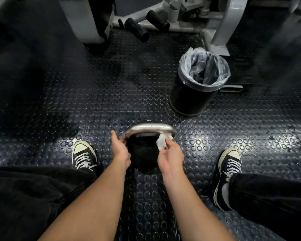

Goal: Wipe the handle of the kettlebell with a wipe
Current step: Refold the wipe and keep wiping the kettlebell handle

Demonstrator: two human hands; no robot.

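Kettlebell on studded rubber floor, between my sneakers; steel handle on top. My right hand pinches white wipe against handle's right end. My left hand grips handle's left end, thumb raised. Lined black trash bin well beyond, toward grey machine frame.

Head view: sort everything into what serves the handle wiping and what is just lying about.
In use:
black kettlebell with shiny steel handle
crumpled white wipe, pinched by right hand
left hand, steadying the handle's left end

Lying about:
black round bin with clear plastic liner
grey machine frame
black foam rollers
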